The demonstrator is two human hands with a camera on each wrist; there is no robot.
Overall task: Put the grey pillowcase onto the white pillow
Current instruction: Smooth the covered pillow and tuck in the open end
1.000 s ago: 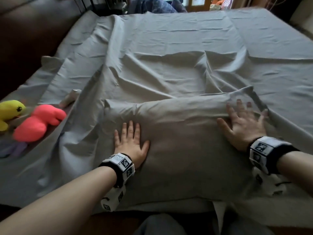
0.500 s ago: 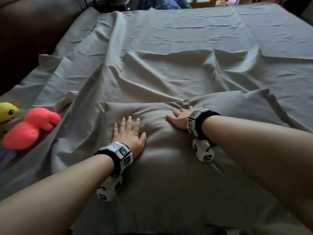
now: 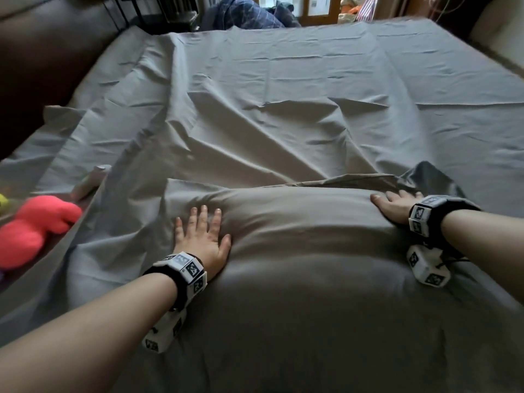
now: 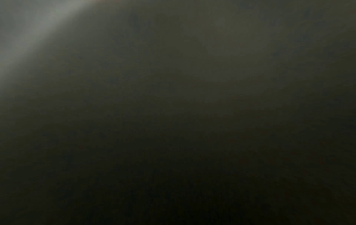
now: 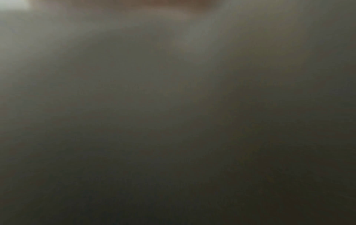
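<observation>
Grey-sheeted bed (image 3: 312, 89); dark sofa (image 3: 42, 52) left; daylit window (image 3: 320, 7) behind.

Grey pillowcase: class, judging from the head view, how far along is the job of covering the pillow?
Done, it seems: the grey pillowcase covers the plump pillow, and no white shows. In hand: the left hand and the right hand lie flat on it, apparently smoothing. Left: the far right corner looks loose and rumpled. The wrist views are too dark to help.
</observation>
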